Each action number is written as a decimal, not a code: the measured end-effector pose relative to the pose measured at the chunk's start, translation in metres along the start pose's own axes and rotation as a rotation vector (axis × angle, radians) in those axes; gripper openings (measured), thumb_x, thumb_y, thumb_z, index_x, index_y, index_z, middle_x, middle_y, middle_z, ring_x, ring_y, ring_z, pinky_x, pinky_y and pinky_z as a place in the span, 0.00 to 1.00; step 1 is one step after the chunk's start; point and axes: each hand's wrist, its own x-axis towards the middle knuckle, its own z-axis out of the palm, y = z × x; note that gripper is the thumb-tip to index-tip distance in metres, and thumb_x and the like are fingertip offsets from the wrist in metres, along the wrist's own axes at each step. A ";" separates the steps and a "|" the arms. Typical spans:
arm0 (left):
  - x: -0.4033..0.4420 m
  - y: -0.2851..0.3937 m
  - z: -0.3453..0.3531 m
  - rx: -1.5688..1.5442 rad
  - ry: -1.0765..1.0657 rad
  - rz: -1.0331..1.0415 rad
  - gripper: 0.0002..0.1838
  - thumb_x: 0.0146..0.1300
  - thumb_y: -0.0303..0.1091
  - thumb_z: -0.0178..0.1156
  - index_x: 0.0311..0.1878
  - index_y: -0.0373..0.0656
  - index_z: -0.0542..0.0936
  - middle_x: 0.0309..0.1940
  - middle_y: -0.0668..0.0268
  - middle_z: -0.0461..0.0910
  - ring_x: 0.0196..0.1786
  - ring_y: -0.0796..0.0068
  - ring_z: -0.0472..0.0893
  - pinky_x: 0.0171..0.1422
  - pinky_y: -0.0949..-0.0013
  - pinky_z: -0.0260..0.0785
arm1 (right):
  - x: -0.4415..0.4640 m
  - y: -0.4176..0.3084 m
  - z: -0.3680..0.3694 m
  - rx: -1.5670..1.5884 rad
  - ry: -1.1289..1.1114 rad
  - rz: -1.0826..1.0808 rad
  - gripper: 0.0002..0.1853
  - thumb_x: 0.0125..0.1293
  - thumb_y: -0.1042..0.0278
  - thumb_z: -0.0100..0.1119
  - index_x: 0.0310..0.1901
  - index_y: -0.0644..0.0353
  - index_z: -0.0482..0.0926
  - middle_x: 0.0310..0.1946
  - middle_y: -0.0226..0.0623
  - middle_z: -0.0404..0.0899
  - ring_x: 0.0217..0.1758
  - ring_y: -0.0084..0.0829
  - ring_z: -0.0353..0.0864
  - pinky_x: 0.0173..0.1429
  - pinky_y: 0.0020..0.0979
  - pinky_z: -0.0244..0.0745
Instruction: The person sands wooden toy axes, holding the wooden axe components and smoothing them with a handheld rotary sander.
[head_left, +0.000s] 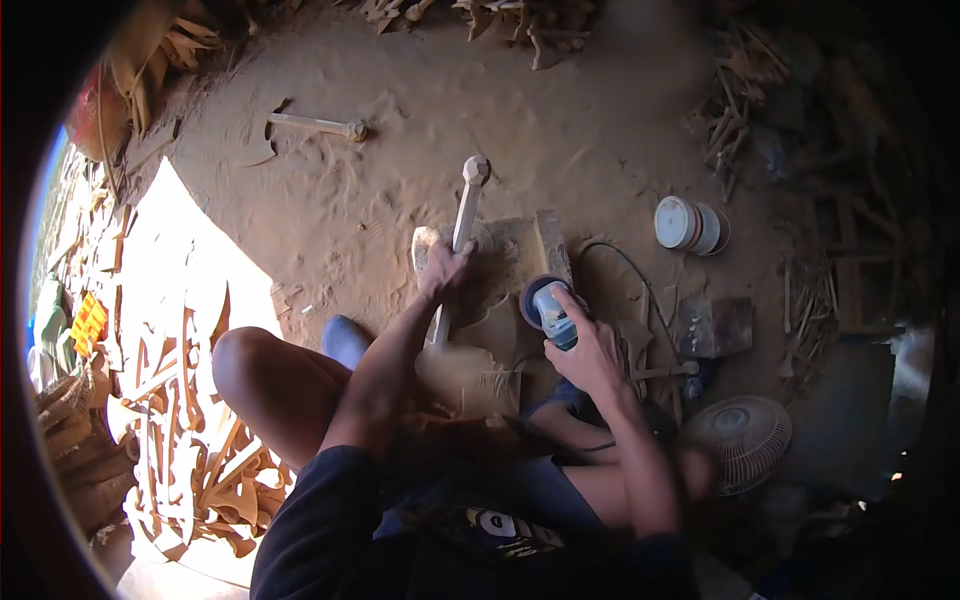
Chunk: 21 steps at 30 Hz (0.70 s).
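Observation:
My left hand (pixel 446 270) is closed round the shaft of a pale stick (pixel 466 218), which looks like wood or bone. A faceted knob tops its far end, pointing away from me. The stick lies across a dusty work block (pixel 515 240). To the right, my right hand (pixel 594 352) grips an angle grinder (pixel 556 318) with a round, dark disc at its front. The disc is beside the block's right edge, apart from the stick. I cannot tell if it is spinning.
A dark cord (pixel 640 275) curves over the dusty ground right of the block. Further right stand a white bucket (pixel 680 223), a metal-looking box (pixel 716 327) and a fan (pixel 737 440). Another knobbed stick (pixel 318 124) lies far left. Pale offcuts (pixel 190 430) are heaped at left.

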 end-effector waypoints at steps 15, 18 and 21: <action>0.008 -0.020 0.007 0.022 0.021 0.066 0.27 0.70 0.52 0.66 0.38 0.30 0.83 0.22 0.58 0.79 0.28 0.66 0.78 0.38 0.54 0.73 | 0.041 -0.002 0.057 -0.093 -0.108 0.050 0.46 0.60 0.60 0.73 0.82 0.30 0.66 0.46 0.65 0.88 0.52 0.71 0.86 0.61 0.63 0.81; 0.011 -0.027 0.009 0.006 0.005 0.057 0.25 0.71 0.51 0.66 0.39 0.30 0.83 0.22 0.58 0.79 0.28 0.67 0.78 0.38 0.54 0.73 | 0.042 0.000 0.058 -0.130 -0.109 0.055 0.45 0.61 0.60 0.73 0.82 0.29 0.67 0.47 0.65 0.88 0.52 0.71 0.86 0.61 0.63 0.81; 0.009 -0.024 0.008 0.025 0.011 0.070 0.25 0.71 0.50 0.66 0.41 0.30 0.85 0.23 0.56 0.81 0.29 0.65 0.81 0.39 0.54 0.75 | 0.047 0.001 0.059 -0.242 -0.117 0.077 0.45 0.61 0.60 0.73 0.82 0.29 0.67 0.48 0.64 0.88 0.53 0.70 0.86 0.61 0.63 0.81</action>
